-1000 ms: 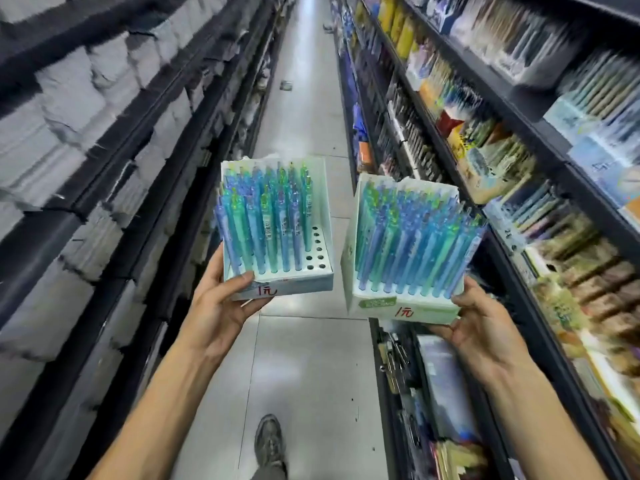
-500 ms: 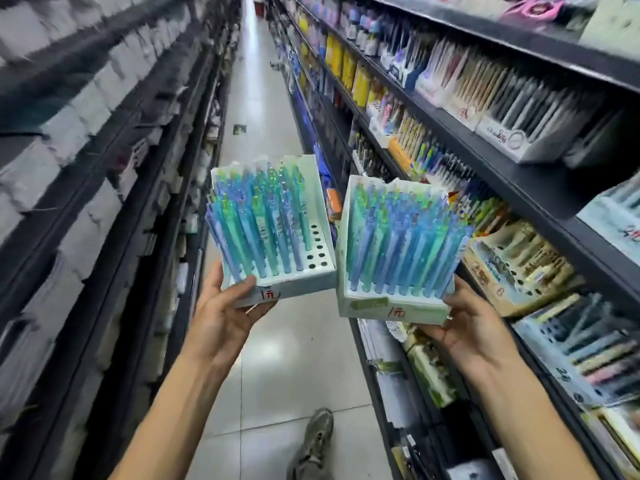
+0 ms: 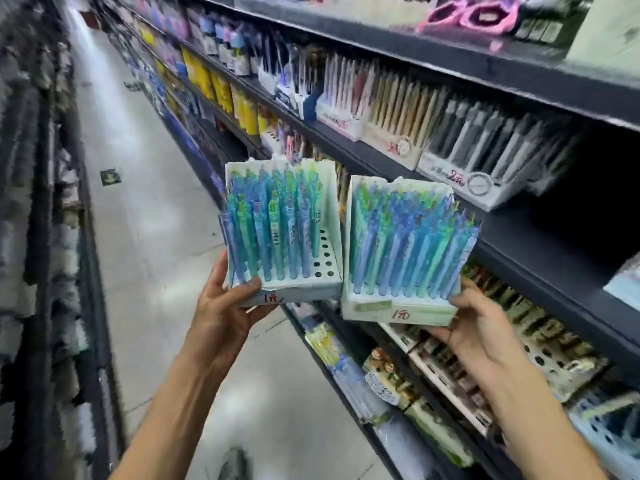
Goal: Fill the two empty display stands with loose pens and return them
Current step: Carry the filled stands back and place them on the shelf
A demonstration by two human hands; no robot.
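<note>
Stands raised nearer shelf (image 3: 519,244), hands gripping 2 white stands, left stand (image 3: 301,289) part-filled, right stand (image 3: 398,311) full of blue-green pens (image 3: 408,237)

Dark shelving (image 3: 502,81) lines the right side of a stationery aisle, its tiers packed with stock. On the upper visible shelf, white pen display stands (image 3: 460,174) sit side by side along the front edge, holding cream, tan and grey pens; yellow packets (image 3: 221,88) stand farther down the row. A dark gap (image 3: 571,202) opens on that shelf beside the grey pens. Lower shelves (image 3: 450,393) carry blurred packaged goods. A grey tiled floor (image 3: 145,220) runs between the racks, with a small dark scrap (image 3: 110,177) lying on it.
</note>
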